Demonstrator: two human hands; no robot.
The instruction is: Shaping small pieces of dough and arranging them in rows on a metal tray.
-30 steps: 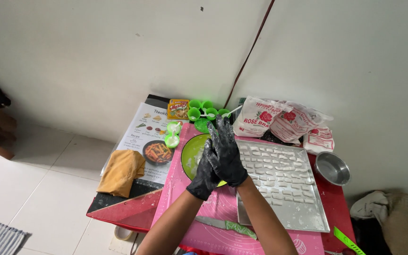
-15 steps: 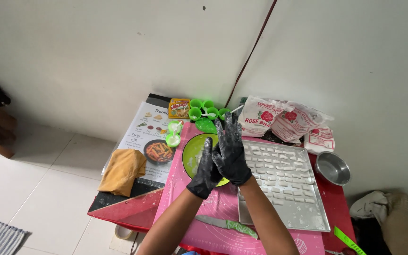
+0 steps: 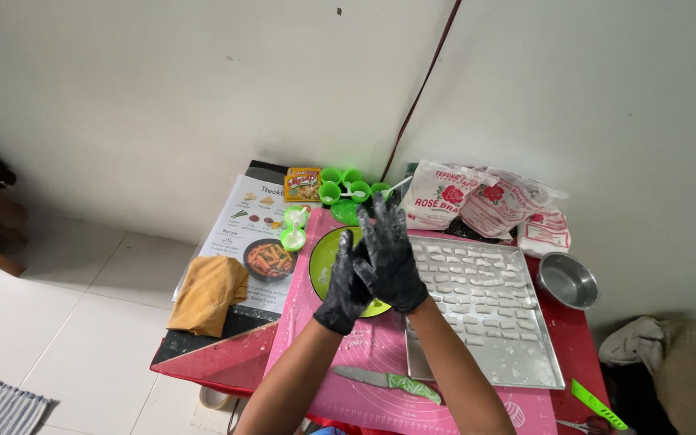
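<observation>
Nearest the camera, a green-handled knife (image 3: 387, 380) lies on the pink mat (image 3: 364, 354) that covers the middle of the tabletop (image 3: 203, 358). Above the mat both hands, in black gloves dusted with white flour, are pressed together palm to palm: the left hand (image 3: 346, 283) lies flat against the right hand (image 3: 390, 256), whose fingers are spread and point upward; neither grip closes around anything that can be seen, each touching only the other glove. Directly beneath them sits a green bowl (image 3: 328, 258); its contents are hidden by the hands. To the right, a metal tray (image 3: 541, 366) holds rows of small white dough pieces. Further right stands a small steel bowl (image 3: 567, 279). To the left, a folded yellow cloth (image 3: 207, 294) rests on a printed recipe sheet (image 3: 243, 221). Farther back stand small green cups (image 3: 340, 184), some with white powder, and white flour bags (image 3: 477, 201) against the wall.
</observation>
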